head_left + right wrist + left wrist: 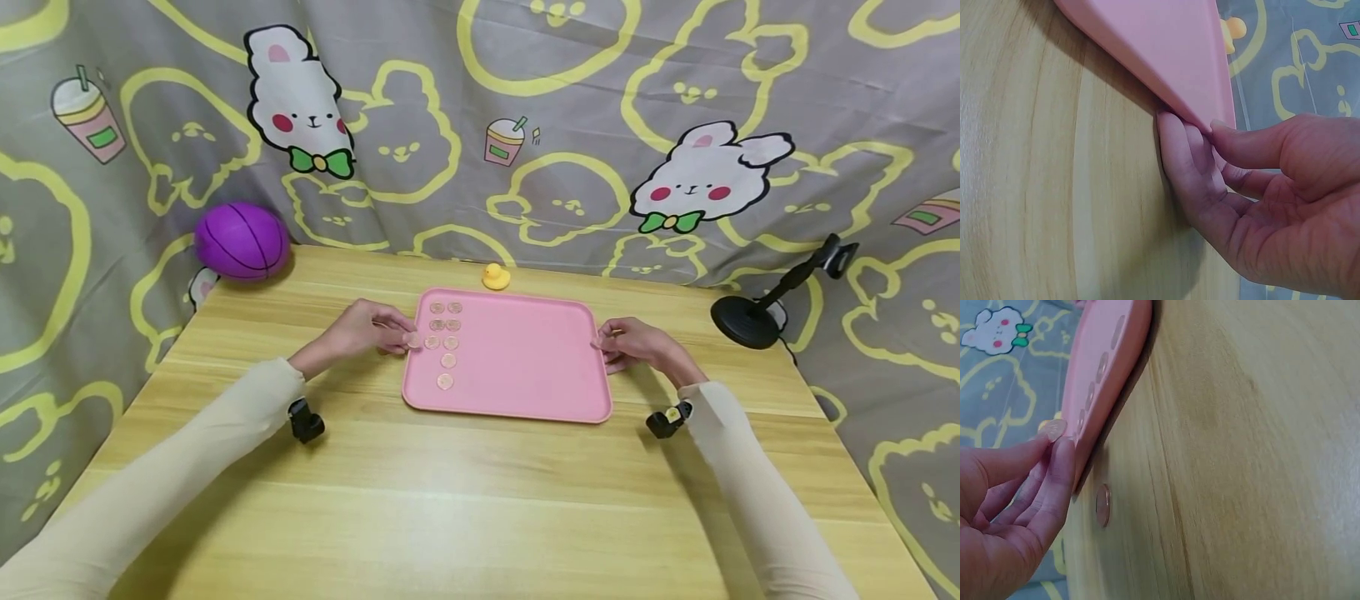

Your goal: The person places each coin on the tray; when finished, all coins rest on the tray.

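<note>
Head view shows a small, round, copper-coloured coin (413, 340) pinched between the thumb and fingertips of the left hand (365, 327), right at the left rim of the flat pink plastic tray (525, 367); the left wrist view shows the same coin (1055, 430) held at the fingertips above the tray's edge (1110, 375). Seven more matching coins (446, 342) lie on the tray's left part in short columns, and one further coin (1103, 505) lies on the pale wooden tabletop (465, 500) just beside the tray's rim, seen only from the left wrist. The right hand (637, 342) grips the tray's right edge, thumb on top and fingers curled beneath, as the right wrist view (1260, 206) makes plain. The grip on the held coin looks light and sits at its very edge, so it could slip and drop outside the rim or roll away. A nudge against the rim might also shift the tray and scatter the neat columns, though the right hand steadies it. The stray coin is easy to overlook. Farther back stand a small yellow rubber duck (495, 276), a purple ball (242, 240) and a black stand (757, 312).
</note>
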`<state>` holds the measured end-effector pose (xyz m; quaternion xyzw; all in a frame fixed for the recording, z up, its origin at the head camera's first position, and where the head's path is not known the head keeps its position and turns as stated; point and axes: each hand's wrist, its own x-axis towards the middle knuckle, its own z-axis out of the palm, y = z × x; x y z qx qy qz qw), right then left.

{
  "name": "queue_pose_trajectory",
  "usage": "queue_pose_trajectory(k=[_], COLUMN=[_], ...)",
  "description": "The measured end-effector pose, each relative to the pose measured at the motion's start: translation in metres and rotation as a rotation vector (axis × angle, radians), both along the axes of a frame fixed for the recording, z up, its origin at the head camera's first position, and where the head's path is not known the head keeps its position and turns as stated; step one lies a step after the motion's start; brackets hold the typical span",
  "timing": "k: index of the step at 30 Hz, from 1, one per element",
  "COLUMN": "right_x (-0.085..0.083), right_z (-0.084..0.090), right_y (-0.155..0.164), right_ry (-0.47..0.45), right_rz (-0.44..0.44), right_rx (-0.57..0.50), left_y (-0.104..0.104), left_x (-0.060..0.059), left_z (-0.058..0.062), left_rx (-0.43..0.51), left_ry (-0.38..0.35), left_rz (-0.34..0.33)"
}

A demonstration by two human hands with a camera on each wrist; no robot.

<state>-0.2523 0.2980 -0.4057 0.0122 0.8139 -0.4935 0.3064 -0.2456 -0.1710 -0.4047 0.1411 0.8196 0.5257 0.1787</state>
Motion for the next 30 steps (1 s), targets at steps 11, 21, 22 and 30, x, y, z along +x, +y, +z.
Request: queue_pose_trajectory(k=[11,21,22,30], right_x=[0.000,-0.001,-0.001,0.000], right_z=[0.003,0.001,0.000,0.000], right_y=[-0.001,0.000,-0.001,0.001], right_ry=[-0.003,0.005,0.004,0.000], right_rz=[0.000,-0.001,-0.002,-0.002], right_rx=[0.001,0.007,0.006,0.001], left_y=[0.016,0.027,0.028,0.032], left_x=[0.002,0.006,0.007,0.006], left_z=[-0.001,0.001,0.001,-0.003], left_rx=[-0.113,-0.137,-0.146,-0.229], left_ry=[0.167,0.226,0.228,0.282], left_rz=[-0.074,-0.163,-0.168,-0.159])
